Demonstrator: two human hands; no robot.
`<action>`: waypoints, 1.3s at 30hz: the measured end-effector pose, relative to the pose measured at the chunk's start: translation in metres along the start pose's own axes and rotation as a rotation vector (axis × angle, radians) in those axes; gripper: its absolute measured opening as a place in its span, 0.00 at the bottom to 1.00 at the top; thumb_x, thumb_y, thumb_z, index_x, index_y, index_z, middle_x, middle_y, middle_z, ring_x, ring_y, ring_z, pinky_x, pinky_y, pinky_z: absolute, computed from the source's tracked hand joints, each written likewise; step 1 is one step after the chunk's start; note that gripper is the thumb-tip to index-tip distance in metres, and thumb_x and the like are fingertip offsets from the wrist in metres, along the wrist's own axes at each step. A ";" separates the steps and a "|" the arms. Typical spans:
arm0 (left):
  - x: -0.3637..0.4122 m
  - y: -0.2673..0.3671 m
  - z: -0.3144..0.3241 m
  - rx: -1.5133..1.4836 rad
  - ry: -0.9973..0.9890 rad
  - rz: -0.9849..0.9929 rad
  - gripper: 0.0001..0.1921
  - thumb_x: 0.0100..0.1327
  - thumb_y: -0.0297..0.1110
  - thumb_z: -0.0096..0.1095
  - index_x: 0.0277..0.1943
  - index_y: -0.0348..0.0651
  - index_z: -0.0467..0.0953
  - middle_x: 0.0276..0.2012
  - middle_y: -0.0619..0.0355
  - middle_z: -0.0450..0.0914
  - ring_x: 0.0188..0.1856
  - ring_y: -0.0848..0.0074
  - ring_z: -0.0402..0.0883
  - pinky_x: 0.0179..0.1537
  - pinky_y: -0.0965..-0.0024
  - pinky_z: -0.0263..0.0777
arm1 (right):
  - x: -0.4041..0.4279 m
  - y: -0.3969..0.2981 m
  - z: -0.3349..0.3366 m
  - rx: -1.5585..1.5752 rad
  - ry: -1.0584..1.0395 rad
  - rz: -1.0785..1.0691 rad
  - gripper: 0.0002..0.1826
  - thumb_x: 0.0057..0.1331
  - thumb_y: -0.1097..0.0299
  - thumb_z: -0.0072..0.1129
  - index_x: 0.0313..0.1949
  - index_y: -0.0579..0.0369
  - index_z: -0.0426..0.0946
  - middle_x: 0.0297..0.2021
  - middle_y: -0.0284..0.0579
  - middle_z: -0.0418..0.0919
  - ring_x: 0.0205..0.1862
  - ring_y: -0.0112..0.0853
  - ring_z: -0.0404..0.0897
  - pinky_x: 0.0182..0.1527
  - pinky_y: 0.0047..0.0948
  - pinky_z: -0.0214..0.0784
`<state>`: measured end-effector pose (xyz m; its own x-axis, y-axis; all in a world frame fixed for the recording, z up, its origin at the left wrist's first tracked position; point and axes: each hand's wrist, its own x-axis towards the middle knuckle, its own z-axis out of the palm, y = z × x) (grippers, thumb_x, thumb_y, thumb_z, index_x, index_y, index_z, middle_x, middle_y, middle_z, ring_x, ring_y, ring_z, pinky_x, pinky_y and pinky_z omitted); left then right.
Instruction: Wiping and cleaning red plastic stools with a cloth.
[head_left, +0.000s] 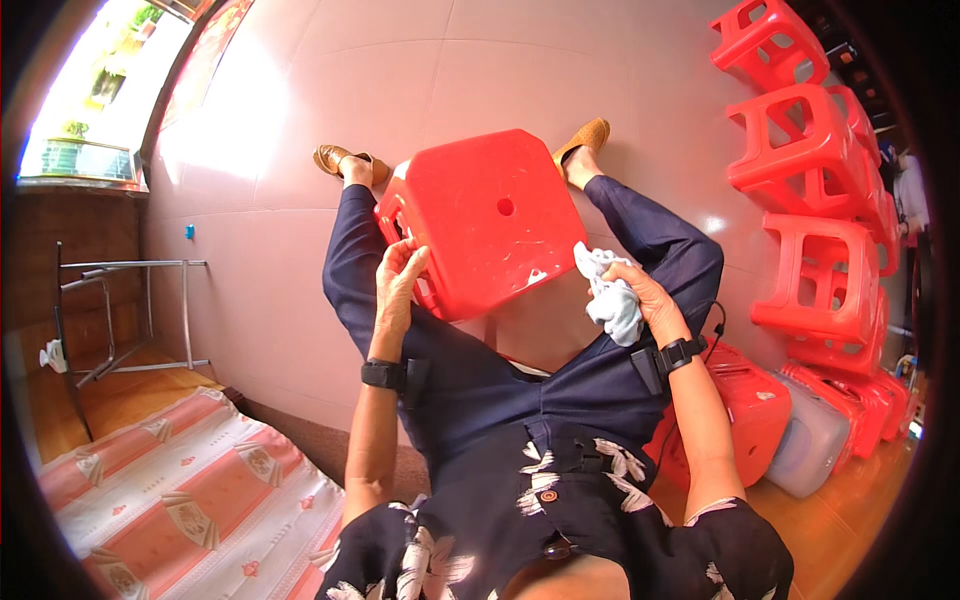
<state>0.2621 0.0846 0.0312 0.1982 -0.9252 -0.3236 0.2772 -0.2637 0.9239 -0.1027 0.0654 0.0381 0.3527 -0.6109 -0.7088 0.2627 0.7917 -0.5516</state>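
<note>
A red plastic stool stands between my legs, its square seat facing up with a round hole near the middle. Pale scuffs and a white patch mark the seat near its closest edge. My left hand is at the stool's left edge, thumb and fingers bent close together; whether they grip the rim is unclear. In my right hand is a bunched pale blue-white cloth, just off the seat's right corner. Part of the cloth hangs below the fingers.
Several red stools lie on their sides along the right. More red stools and a grey one are at lower right. A metal-legged frame stands left, beyond a patterned pink-white cloth. A small blue object lies on the tiled floor.
</note>
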 end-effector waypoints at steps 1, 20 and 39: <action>0.000 -0.004 -0.003 0.003 0.000 0.029 0.12 0.63 0.32 0.59 0.46 0.37 0.72 0.34 0.63 0.77 0.32 0.84 0.73 0.35 0.80 0.68 | 0.003 0.001 0.003 -0.003 0.007 -0.009 0.19 0.50 0.68 0.56 0.43 0.60 0.71 0.28 0.45 0.76 0.27 0.31 0.78 0.32 0.29 0.75; 0.016 -0.025 -0.024 -0.391 0.009 -0.131 0.09 0.64 0.37 0.54 0.37 0.42 0.76 0.23 0.70 0.69 0.24 0.86 0.65 0.26 0.81 0.57 | 0.060 -0.048 0.022 0.064 -0.111 0.128 0.15 0.52 0.56 0.57 0.30 0.56 0.72 0.22 0.42 0.76 0.19 0.28 0.75 0.23 0.27 0.72; 0.027 -0.037 -0.006 -0.404 -0.022 -0.134 0.08 0.65 0.35 0.51 0.39 0.42 0.74 0.24 0.71 0.68 0.25 0.87 0.64 0.29 0.81 0.56 | 0.048 -0.044 0.016 0.447 -0.200 0.003 0.12 0.57 0.57 0.53 0.25 0.51 0.69 0.13 0.32 0.69 0.12 0.22 0.68 0.15 0.20 0.64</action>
<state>0.2625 0.0711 -0.0124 0.1159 -0.8968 -0.4270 0.6466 -0.2582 0.7178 -0.0828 0.0015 0.0358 0.5081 -0.6301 -0.5873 0.6058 0.7461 -0.2764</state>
